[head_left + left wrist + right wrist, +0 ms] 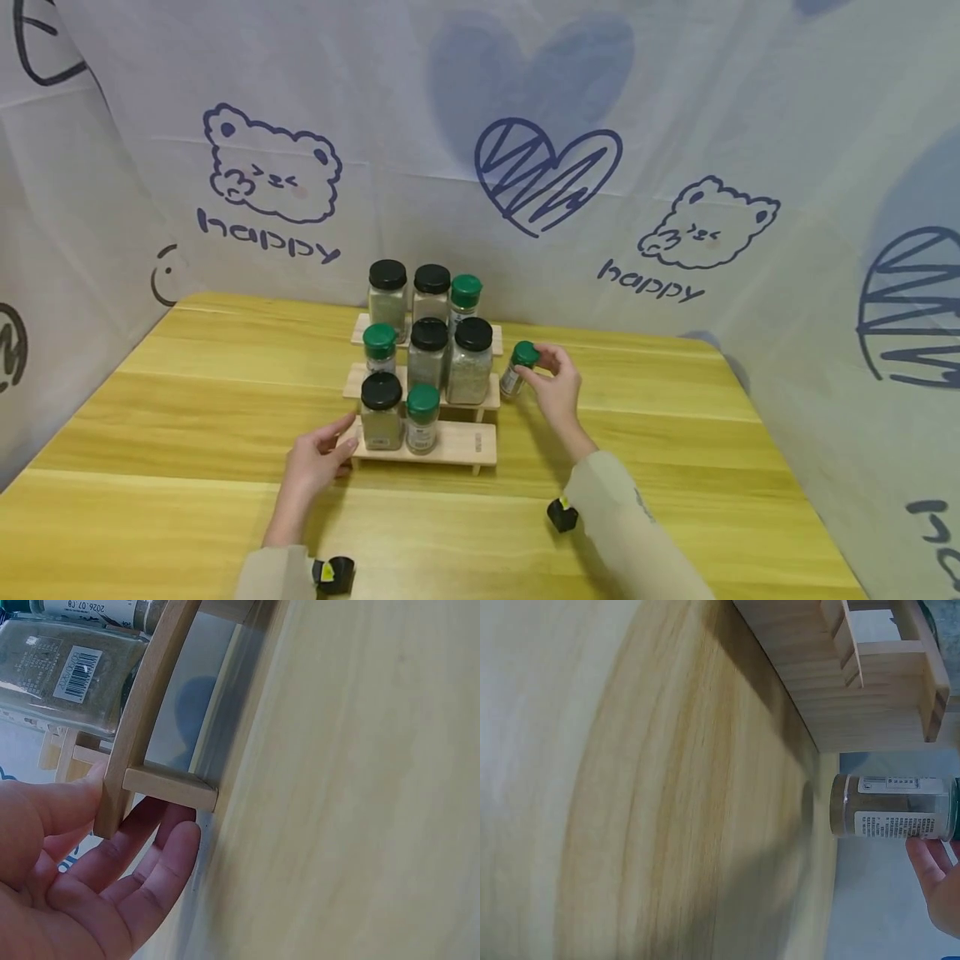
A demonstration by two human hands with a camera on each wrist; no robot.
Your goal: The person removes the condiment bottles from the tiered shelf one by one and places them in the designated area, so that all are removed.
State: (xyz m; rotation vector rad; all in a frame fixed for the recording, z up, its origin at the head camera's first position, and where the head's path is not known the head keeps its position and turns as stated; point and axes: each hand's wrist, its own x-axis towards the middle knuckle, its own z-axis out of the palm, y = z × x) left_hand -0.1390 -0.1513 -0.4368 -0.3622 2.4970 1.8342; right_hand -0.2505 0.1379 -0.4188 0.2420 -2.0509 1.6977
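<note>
My left hand [315,458] is at the left end of the lowest step of a three-step wooden spice rack [459,442]. In the left wrist view the thumb lies along one face of the step's board [142,720] and the fingers curl beneath its end. To the right of the rack, my right hand [558,392] holds a small spice jar [512,382] with a green cap, fingers and thumb at its top. The right wrist view shows this jar [889,802], filled with brown powder and labelled, beside the rack's side; part of the hand is cut off there.
Several spice jars stand on the steps: a black-capped jar [382,412] and a green-capped jar [422,421] in front, others [470,367] behind. The rack stands on a yellow wooden table [660,467]. A printed cloth [420,208] hangs behind the table.
</note>
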